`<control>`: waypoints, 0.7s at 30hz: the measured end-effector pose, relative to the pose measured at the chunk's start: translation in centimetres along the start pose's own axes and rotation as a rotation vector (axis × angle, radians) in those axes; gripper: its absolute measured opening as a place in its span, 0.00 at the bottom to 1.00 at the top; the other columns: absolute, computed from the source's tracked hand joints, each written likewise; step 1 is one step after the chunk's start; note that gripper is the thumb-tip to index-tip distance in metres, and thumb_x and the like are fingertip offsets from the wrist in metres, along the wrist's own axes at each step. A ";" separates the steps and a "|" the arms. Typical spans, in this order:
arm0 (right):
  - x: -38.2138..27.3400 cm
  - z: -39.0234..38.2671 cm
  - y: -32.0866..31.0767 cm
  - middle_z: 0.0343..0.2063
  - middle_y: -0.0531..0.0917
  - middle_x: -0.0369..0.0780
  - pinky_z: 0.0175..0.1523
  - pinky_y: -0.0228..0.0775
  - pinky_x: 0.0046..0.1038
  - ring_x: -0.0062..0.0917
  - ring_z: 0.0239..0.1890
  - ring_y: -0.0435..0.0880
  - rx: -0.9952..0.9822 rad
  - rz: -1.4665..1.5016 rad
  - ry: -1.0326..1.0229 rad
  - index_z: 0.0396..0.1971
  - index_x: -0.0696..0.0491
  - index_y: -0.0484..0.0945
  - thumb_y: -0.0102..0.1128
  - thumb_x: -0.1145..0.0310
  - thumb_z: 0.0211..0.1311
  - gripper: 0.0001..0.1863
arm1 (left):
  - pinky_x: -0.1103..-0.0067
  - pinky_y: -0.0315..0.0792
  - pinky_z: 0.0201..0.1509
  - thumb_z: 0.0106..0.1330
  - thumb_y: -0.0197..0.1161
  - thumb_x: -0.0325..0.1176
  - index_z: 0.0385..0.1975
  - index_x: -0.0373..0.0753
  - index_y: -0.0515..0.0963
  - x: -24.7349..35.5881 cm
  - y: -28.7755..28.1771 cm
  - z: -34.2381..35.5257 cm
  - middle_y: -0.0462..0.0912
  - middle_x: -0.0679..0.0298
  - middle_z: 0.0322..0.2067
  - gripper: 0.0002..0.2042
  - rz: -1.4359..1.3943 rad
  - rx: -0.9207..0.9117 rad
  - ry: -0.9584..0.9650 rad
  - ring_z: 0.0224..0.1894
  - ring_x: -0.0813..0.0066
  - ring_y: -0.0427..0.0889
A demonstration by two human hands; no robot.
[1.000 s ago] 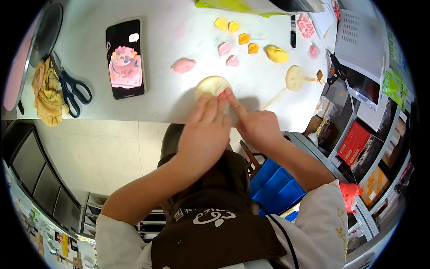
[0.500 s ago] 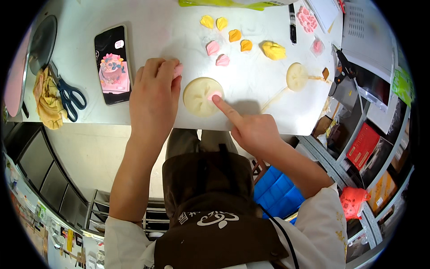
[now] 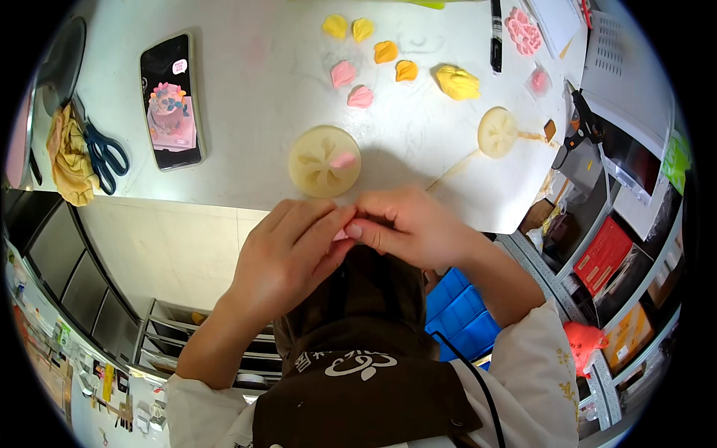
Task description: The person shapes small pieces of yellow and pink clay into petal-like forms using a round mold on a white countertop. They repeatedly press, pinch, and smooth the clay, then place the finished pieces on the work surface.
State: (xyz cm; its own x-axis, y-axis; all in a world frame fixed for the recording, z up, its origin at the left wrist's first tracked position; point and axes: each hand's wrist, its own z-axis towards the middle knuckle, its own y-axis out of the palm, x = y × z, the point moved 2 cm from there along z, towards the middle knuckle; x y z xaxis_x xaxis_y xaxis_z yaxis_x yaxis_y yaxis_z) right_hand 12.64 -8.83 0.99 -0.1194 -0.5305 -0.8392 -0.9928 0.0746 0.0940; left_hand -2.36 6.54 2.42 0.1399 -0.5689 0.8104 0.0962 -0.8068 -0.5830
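My left hand [image 3: 287, 250] and my right hand [image 3: 407, 224] meet at the table's near edge, above my lap. Both pinch a small lump of pink dough [image 3: 341, 234], mostly covered by the fingers. Just beyond them lies a round cream mould [image 3: 305, 166] with petal-shaped hollows. One hollow holds a bit of pink paste [image 3: 343, 160]. Farther back are two pink petals [image 3: 343, 73], two orange petals [image 3: 386, 51] and two yellow petals [image 3: 334, 26]. A larger yellow folded lump [image 3: 458, 82] rests to their right.
A phone [image 3: 170, 142] showing a pink cake lies left, near dark-handled scissors [image 3: 106, 157] and a yellow cloth [image 3: 69, 153]. On the right are a smaller cream disc [image 3: 497, 133], a black marker [image 3: 496, 37] and a pink flower-shaped piece [image 3: 523, 32]. Shelving stands beyond the right edge.
My right index finger has left the mould, where the pink bit stays in its hollow. My left hand has come right and nearer with its pink lump, and both hands now meet on it.
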 end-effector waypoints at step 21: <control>1.8 1.2 -0.3 0.33 0.86 0.39 0.36 0.80 0.32 0.32 0.31 0.88 0.625 -0.381 -0.244 0.41 0.53 0.85 0.76 0.73 0.66 0.08 | 0.73 0.80 0.51 0.67 0.74 0.24 0.54 0.39 0.88 -6.0 -1.3 5.0 0.89 0.60 0.48 0.15 0.138 0.346 -0.081 0.44 0.63 0.86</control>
State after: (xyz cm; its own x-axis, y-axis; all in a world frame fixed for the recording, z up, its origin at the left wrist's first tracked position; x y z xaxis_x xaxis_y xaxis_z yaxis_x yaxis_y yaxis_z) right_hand 12.71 -8.83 -1.19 0.3079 -0.4192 -0.8541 -0.7645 0.4254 -0.4843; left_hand 1.60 11.85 -2.00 0.2508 -0.6432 0.7235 0.3958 -0.6139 -0.6830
